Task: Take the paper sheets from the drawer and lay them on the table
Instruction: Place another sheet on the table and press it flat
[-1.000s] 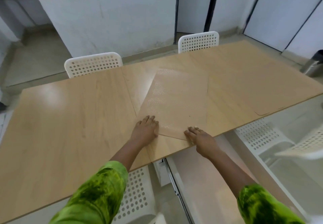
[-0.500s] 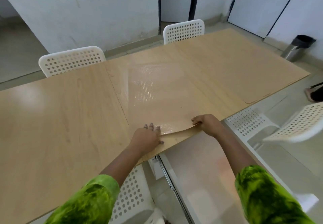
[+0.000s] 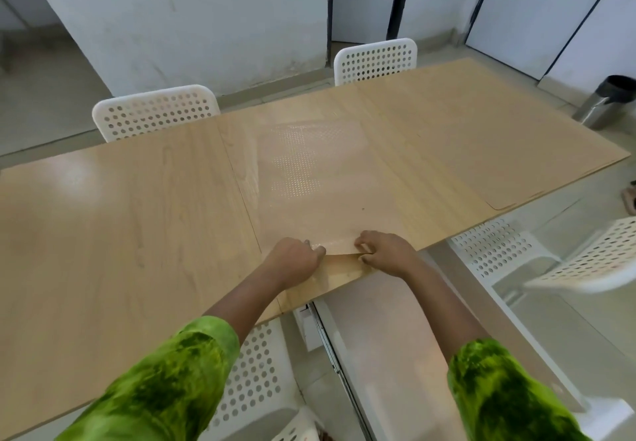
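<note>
Hands at the near edge of a wood-grain table (image 3: 113,220), seen from the head camera. The left hand (image 3: 295,259) and the right hand (image 3: 386,253) sit close together, both on the near edge of 1 paper sheet (image 3: 320,179), glossy and printed in the same wood grain. The left hand's fingers are curled and pinch that edge. The right hand's fingers are curled over it with the thumb beneath, and the edge between the 2 hands is raised slightly off the tabletop. The rest of the sheet lies flat on the middle of the table and reflects a dotted pattern. A second sheet (image 3: 509,144) with a rounded corner lies flat at the table's right end. Below the hands, a white drawer (image 3: 361,354) stands pulled out from under the table. 2 white perforated chairs (image 3: 155,112) stand at the far side, and a metal bin (image 3: 607,101) stands on the floor at right.
</note>
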{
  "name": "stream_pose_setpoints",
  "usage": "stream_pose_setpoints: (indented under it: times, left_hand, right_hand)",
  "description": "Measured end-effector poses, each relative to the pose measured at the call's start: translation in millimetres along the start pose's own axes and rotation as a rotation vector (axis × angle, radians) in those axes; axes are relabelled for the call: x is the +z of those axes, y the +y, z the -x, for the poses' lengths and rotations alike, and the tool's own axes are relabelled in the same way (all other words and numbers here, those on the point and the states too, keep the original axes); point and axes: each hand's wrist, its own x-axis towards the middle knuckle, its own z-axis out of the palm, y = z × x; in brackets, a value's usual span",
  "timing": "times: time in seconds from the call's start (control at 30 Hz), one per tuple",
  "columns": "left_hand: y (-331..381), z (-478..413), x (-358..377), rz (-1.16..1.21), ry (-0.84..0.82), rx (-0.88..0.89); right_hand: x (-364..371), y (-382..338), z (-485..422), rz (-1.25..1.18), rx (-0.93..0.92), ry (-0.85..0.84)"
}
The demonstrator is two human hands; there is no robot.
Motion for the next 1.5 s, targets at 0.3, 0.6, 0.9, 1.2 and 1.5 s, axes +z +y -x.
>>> stream_pose_setpoints:
  times: [0.3, 0.6, 0.9, 1.2, 1.5]
  left_hand:
    - [16, 13, -5, 0.372, 0.738, -0.465]
    - [56, 20, -85, 2.403, 0.649, -1.022]
    - [20, 10, -71, 2.332, 0.639, -1.095]
    - [-75, 174, -28, 2.295, 0.867, -0.555]
    - [-149, 333, 28, 2.314, 0.9, -0.623]
  right_hand:
    - [-2, -12, -2, 0.007, 0.01, 0.388]
    - [0, -37, 15, 0.044, -0.031, 0.768]
    - [-20, -60, 38, -0.306, -0.143, 0.28]
    - [-43, -96, -2, -0.284, -0.015, 0.096]
    - [-4, -154, -19, -0.448, 0.223, 0.159]
